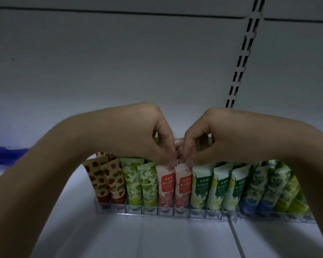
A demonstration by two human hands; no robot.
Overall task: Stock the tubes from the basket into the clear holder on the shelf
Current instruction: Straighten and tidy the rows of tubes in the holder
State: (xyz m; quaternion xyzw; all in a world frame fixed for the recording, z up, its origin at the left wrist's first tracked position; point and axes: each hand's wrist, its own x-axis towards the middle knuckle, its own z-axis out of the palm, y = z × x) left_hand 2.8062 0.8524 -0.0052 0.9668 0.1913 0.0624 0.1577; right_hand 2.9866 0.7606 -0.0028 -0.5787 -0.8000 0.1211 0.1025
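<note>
A clear holder (198,214) stands on the white shelf, filled with a row of upright tubes: strawberry-print (104,183), green-leaf (138,183), pink (165,185), white-and-green (218,187) and blue-floral (259,187). More tubes stand in rows behind them, mostly hidden by my hands. My left hand (144,135) and my right hand (211,136) meet above the pink tubes. The fingertips of both pinch the crimped top of a pink tube (183,185) in the front row. The basket is out of view.
The white shelf floor (157,239) stretches toward me in front of the holder, with a seam at the right. A slotted upright (244,53) runs up the back wall. Something blue (7,155) lies at the far left edge.
</note>
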